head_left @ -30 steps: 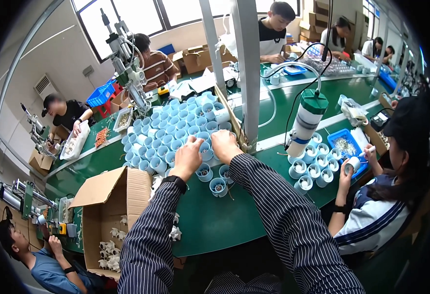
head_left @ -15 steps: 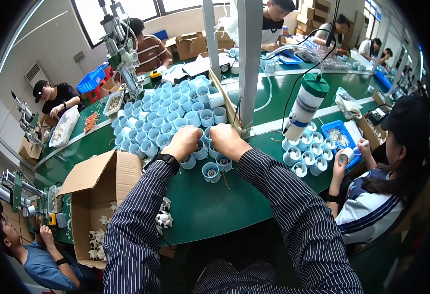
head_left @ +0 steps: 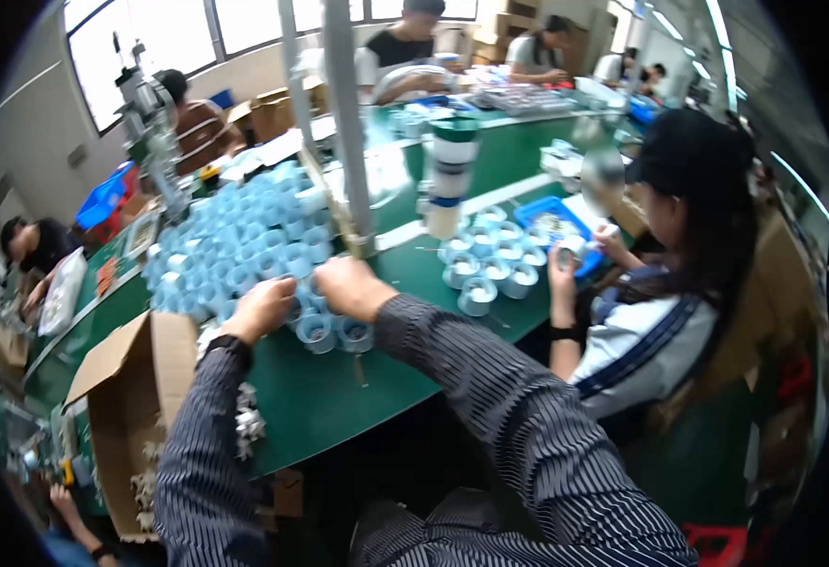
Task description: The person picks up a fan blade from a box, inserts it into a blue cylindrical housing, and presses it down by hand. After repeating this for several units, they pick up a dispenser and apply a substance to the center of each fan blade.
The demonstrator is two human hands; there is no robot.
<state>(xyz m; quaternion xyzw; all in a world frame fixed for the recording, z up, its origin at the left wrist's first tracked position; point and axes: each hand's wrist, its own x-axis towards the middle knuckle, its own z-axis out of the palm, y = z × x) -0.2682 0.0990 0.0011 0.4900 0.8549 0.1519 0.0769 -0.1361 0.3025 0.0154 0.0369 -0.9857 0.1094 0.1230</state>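
The left hand (head_left: 261, 308) is curled narrow, its fingertips over the near edge of a crowd of pale blue cups (head_left: 244, 222); blur hides whether it pinches anything, so I cannot tell. The right hand (head_left: 350, 286) is likewise bunched, just beside it with a small gap between, and its grip cannot be told either. Two front cups (head_left: 317, 336) stand upright just below the hands, with small contents too blurred to name. The cups about the hands look packed rim to rim, so a knuckle or cuff catching one rim could tip it, spill its contents and shove its neighbours. Left of the forearm, an open cardboard box (head_left: 174, 352) stands beside loose white pieces (head_left: 248, 420) on the green table (head_left: 339, 402); a sweeping left sleeve could knock those off the near edge. On the right, a co-worker (head_left: 656, 335) sits by another group of cups (head_left: 477, 297), which a wide right elbow might jostle.
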